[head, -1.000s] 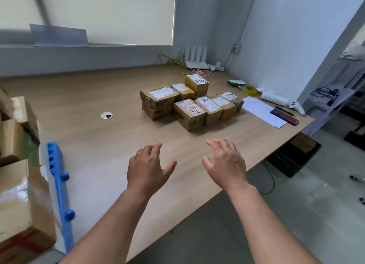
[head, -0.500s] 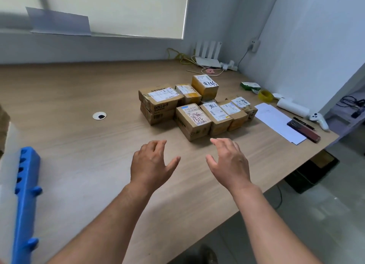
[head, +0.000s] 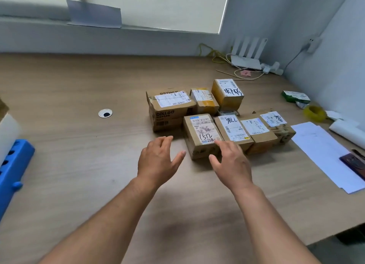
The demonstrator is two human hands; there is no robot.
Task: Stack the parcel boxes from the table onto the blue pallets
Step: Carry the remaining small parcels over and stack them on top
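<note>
- Both hands are out over the wooden table [head: 79, 174], palms down. The left hand [head: 159, 161] is released, fingers spread, grasping nothing, and sits just left of the box marked "1512" [head: 199, 137].
- The right hand [head: 232, 163] is also released and empty. Its fingers lie over the near right corner of that box; I cannot tell whether they touch it.
- My read: the hands are set apart to bracket the "1512" box from both sides for a two-handed lift. It is the nearest parcel, at the front left of the cluster.
- The parcels are all on the table, packed tight. The "1512" box touches the box marked "7786" [head: 232, 128] on its right, and the DOLL box [head: 167, 110] sits just behind and to its left.
- The right-hand fingers have little gap to enter, so sliding the box toward me first looks easier.
- There is open tabletop in front of the box and to its left, past the cable grommet [head: 105, 113].
- The blue pallet [head: 14, 163] shows at the left edge, well apart from the parcels. The carry goes left.
- White paper sheets [head: 324, 151] and a phone [head: 353, 163] lie to the right, near the table edge. I would keep clear of them.
</note>
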